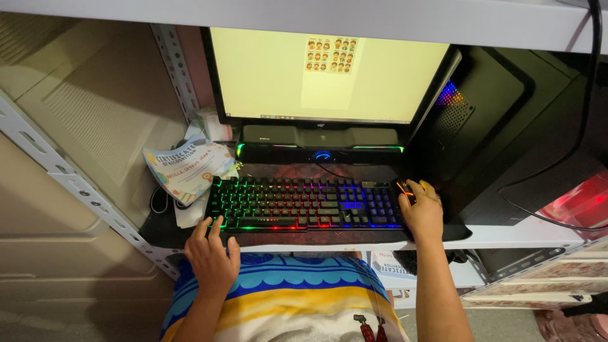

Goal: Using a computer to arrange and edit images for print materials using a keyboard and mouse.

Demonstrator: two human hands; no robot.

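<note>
A black keyboard [304,202] with rainbow backlit keys lies on the desk shelf in front of a monitor [329,73] showing a pale page with small cartoon figures. My left hand [212,256] rests at the keyboard's near left corner, fingers spread, two fingertips touching the bottom-left keys. My right hand [421,212] is cupped over a black mouse [405,190] with an orange glow, just right of the keyboard. A black soundbar [320,144] with lit edges sits under the monitor.
A black computer tower [487,126] with coloured lights stands right of the mouse. A printed certificate and loose papers [189,168] lie left of the keyboard. A perforated metal shelf post [76,183] runs diagonally at left. Cables hang at right.
</note>
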